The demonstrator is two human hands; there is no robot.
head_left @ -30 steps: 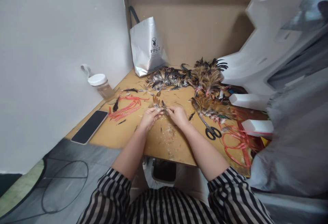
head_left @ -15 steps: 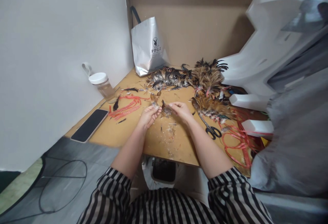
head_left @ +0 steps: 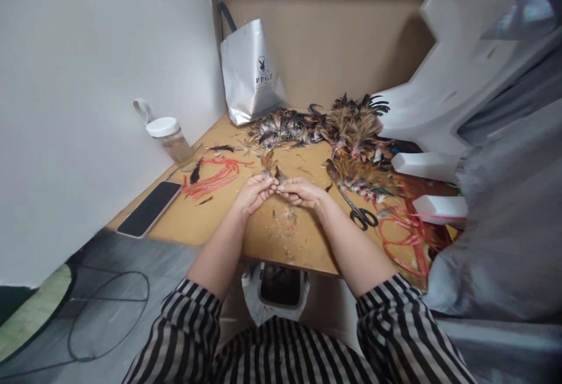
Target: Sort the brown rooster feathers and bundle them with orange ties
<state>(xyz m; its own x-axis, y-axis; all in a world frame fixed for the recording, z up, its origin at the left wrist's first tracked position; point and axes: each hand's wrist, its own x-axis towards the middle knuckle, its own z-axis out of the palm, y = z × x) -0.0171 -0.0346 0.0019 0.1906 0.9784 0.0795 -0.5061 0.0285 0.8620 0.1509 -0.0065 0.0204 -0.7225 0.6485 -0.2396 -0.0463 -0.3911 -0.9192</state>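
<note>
Held a small brown tuft point(head_left: 267, 163) upright in the left hand point(head_left: 254, 194), right over the near middle of the table point(head_left: 206, 220). Just closed a gap there, fwiw: brought the right hand point(head_left: 302, 192) back in from half a second ago, practically fingertip to fingertip, so looked like back to two-handed feather work. Kept the left thumb and fingers pinched narrow on the tuft, the right ones pinched narrow too, next to a dark feather point(head_left: 280, 173), but couldn't tell the actual grip on that one. Turned both palms inward, forearms angled together from striped sleeves point(head_left: 175, 331). Had scissors point(head_left: 353, 207) and a feather pile point(head_left: 362, 174) over to the right, red strips point(head_left: 216, 181) and a phone point(head_left: 149, 209) to the left.
</note>
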